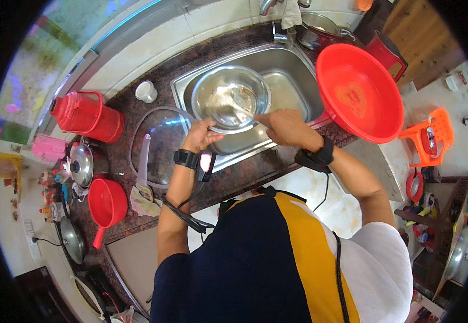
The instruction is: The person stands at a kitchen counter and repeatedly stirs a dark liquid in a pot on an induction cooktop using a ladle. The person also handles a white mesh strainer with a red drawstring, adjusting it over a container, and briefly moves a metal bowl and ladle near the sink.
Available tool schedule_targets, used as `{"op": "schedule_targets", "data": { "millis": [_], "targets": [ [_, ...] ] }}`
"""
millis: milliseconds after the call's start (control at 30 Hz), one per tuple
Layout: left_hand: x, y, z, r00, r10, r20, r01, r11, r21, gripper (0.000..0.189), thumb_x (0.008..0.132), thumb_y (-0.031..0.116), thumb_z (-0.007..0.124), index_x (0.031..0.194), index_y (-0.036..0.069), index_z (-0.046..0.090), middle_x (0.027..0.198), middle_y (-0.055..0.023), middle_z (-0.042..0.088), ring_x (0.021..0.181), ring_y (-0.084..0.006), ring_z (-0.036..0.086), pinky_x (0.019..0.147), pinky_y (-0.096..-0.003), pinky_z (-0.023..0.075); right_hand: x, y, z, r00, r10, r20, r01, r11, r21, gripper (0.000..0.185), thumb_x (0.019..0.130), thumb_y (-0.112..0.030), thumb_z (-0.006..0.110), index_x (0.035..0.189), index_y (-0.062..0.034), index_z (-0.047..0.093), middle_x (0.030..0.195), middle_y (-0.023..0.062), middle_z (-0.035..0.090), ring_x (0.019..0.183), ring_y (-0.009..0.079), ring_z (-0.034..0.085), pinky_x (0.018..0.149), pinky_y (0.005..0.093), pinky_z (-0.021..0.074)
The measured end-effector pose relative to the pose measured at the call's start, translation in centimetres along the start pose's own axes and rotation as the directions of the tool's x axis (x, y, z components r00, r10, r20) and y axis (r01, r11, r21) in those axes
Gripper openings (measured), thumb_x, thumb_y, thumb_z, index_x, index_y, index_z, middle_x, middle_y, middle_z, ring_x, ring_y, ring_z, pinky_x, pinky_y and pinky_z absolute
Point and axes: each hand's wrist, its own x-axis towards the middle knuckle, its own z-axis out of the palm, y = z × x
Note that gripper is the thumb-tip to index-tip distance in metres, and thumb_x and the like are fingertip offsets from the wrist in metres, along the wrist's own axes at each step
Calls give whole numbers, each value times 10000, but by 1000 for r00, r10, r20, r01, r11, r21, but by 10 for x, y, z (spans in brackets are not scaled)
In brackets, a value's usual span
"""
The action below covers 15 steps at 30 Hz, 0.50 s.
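A stainless steel bowl [214, 87] is held over the left part of the steel sink [286, 87]. My left hand [199, 135] grips its near left rim, the fingers under the edge. My right hand [288, 127] is closed around the handle of a light-coloured utensil [240, 107], whose head is down in the bowl. Whitish matter shows inside the bowl; its kind cannot be told. The utensil's head is partly blurred.
Left of the sink lie a glass lid [165, 149], a white cup [146, 92], a red thermos flask [90, 117], a cloth [143, 202] and a red dipper [107, 204]. At right, a large red basin [359, 93] overhangs the sink's edge. The faucet [280, 37] stands behind.
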Motion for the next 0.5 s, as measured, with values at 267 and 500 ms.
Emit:
{"op": "schedule_targets", "data": {
  "millis": [267, 500],
  "targets": [
    [22, -16, -8, 989, -123, 81, 126, 991, -42, 197, 799, 111, 540, 941, -20, 501, 842, -150, 590, 663, -231, 629, 551, -278, 553, 15, 20, -9, 990, 134, 41, -134, 991, 2, 373, 708, -110, 557, 1074, -120, 626, 918, 169, 631, 887, 334, 591, 745, 428, 462],
    [20, -30, -5, 992, -122, 26, 124, 989, -81, 182, 800, 107, 520, 911, -38, 513, 775, -152, 601, 669, -245, 632, 547, -292, 546, 7, 18, -26, 991, 19, 132, -4, 994, -111, 335, 641, -74, 563, 958, -116, 663, 812, 154, 641, 778, 343, 616, 659, 433, 477]
  ]
}}
